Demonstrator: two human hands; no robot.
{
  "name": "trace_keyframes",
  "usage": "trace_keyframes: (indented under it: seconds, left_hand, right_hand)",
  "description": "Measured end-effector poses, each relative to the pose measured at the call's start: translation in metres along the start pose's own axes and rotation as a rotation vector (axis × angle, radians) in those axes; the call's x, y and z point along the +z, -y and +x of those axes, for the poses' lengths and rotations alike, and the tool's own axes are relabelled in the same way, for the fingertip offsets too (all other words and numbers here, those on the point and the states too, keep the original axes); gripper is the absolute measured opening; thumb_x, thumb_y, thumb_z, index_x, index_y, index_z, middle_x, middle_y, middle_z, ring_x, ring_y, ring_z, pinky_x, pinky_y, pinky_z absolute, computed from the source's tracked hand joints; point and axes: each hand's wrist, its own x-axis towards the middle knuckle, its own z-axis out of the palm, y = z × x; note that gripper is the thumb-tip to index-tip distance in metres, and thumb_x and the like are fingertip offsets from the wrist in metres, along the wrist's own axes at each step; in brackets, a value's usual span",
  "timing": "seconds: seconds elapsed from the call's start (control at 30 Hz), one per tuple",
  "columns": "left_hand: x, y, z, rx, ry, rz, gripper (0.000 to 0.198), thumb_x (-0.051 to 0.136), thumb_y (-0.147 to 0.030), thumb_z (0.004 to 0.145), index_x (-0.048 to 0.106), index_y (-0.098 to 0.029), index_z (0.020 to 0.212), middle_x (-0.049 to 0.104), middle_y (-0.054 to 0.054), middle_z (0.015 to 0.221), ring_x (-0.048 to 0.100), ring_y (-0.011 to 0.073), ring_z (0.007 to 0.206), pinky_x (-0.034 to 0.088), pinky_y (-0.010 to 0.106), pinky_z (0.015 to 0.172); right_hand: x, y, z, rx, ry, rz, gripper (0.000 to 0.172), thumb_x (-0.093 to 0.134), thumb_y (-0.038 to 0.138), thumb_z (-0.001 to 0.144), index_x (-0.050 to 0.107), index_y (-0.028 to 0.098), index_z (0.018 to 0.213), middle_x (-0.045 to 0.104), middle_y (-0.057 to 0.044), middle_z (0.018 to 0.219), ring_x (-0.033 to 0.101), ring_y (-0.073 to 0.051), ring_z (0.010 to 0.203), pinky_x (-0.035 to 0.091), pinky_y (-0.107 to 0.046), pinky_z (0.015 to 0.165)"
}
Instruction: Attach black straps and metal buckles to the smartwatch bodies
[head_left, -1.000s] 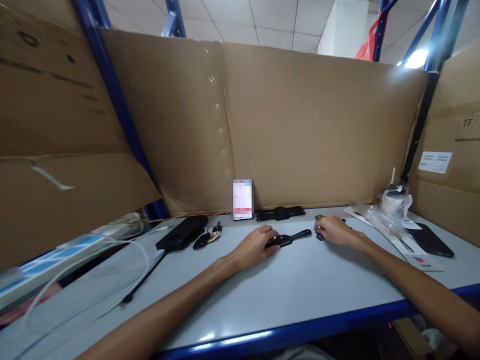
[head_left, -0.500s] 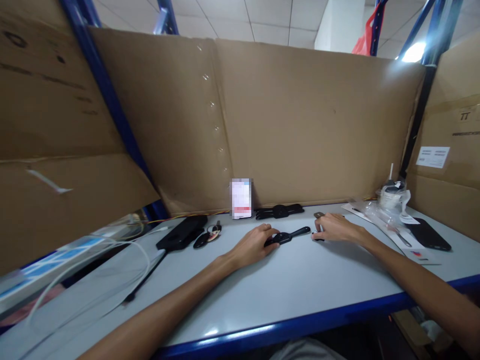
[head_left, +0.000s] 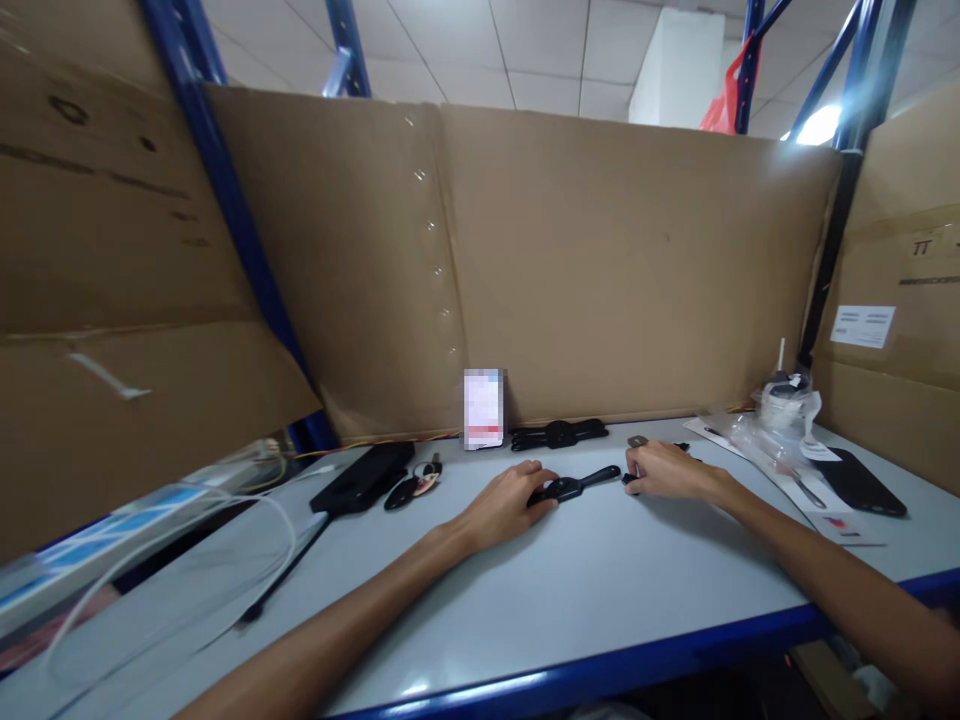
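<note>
A black spokeshave point(head_left: 571, 487) lies on the grey tabletop, its bare handle pointing right. My left hand point(head_left: 517, 492) is closed round the left handle, which is mostly covered by the fingers. To the right, my right hand point(head_left: 664, 468) is low over the table with its fingers bent together on a small black part point(head_left: 630, 480); only an edge of that part shows. Just behind the right knuckles is a small flat metal piece point(head_left: 637, 441), perhaps a blade. Small dark bits point(head_left: 682, 447) lie partly hidden beyond this hand.
A lit phone point(head_left: 484, 410) leans on the cardboard back wall point(head_left: 570, 260), beside flat black items point(head_left: 559, 434). On the left are a black power bank-like box point(head_left: 364, 478), keys point(head_left: 412, 485) and cables point(head_left: 289, 555). Clear packaging point(head_left: 750, 440), a cup point(head_left: 782, 400) and a dark phone point(head_left: 862, 482) stand right.
The view has tilted up slightly, so the scene sits lower. My right hand's fingers have drawn in around the small black part. My left hand stays on the spokeshave.
</note>
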Motion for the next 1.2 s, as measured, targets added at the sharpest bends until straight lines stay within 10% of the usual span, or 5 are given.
trace_keyframes:
  seconds: [1.2]
  left_hand:
    - [0.0005, 0.0023, -0.0002, 0.008, -0.003, 0.004, 0.032, 0.057, -0.032, 0.092, 0.064, -0.019, 0.120, 0.066, 0.008, 0.098, 0.063, 0.0219, 0.087, 0.048, 0.032, 0.078]
  right_hand:
    - [-0.0007, -0.0005, -0.0011, -0.044, 0.022, -0.117, 0.025, 0.059, 0.039, 0.089, 0.068, 0.020, 0.103, 0.065, -0.010, 0.106, 0.062, -0.023, 0.091, 0.036, -0.028, 0.067]
